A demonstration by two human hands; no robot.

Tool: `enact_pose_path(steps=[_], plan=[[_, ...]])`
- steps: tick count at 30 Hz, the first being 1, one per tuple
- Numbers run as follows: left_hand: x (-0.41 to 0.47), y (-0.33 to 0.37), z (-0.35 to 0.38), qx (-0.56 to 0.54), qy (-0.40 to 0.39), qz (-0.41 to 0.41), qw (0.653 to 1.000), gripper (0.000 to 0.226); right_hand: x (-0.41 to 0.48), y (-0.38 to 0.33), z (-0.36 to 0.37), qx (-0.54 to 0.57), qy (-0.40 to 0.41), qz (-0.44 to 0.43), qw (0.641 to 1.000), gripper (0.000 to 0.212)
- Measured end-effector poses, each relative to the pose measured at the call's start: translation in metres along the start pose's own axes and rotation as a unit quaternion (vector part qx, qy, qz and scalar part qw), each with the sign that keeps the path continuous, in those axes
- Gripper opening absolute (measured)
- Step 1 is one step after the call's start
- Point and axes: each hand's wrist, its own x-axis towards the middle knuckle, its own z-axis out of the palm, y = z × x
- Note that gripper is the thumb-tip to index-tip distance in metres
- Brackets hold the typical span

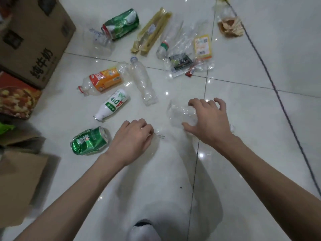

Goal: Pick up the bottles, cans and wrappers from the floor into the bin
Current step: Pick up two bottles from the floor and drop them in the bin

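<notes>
Two hands were mid-pickup.
Right hand (210, 122) fingers clamped round a clear bottle (180, 112); left hand (133, 138) fingers curled, hold unclear; lifting seemed next.

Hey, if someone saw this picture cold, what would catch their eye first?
The two hands at centre: the right hand grips a crumpled clear bottle, the left hand curls beside a crushed green can. Beyond them, bottles and wrappers litter the white tiled floor.
</notes>
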Motion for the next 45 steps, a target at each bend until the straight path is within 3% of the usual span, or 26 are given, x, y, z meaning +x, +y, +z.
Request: enact_pose_path(steps=[10, 16, 22, 34, 40, 45], plan=[[0.139, 0.152, -0.070, 0.019, 0.008, 0.225, 0.974, 0.016, -0.092, 0.122, -0.126, 0.062, 0.128, 0.233, 0.962, 0.060], [0.168, 0.291, -0.064, 0.002, -0.008, 0.381, 0.925, 0.016, -0.205, 0.186, -0.167, 0.034, 0.183, 0.396, 0.899, 0.056], [0.151, 0.418, -0.065, -0.027, -0.015, 0.498, 0.867, 0.019, -0.323, 0.206, -0.209, -0.013, 0.202, 0.517, 0.832, 0.058], [0.006, 0.618, -0.071, -0.089, -0.050, 0.714, 0.693, 0.019, -0.544, 0.154, -0.258, -0.112, 0.290, 0.708, 0.634, 0.060], [-0.094, 0.675, -0.060, -0.102, -0.056, 0.791, 0.601, 0.017, -0.635, 0.104, -0.244, -0.108, 0.291, 0.779, 0.545, 0.060], [-0.153, 0.703, -0.046, -0.113, -0.073, 0.820, 0.556, 0.016, -0.696, 0.064, -0.230, -0.085, 0.308, 0.830, 0.458, 0.060]])
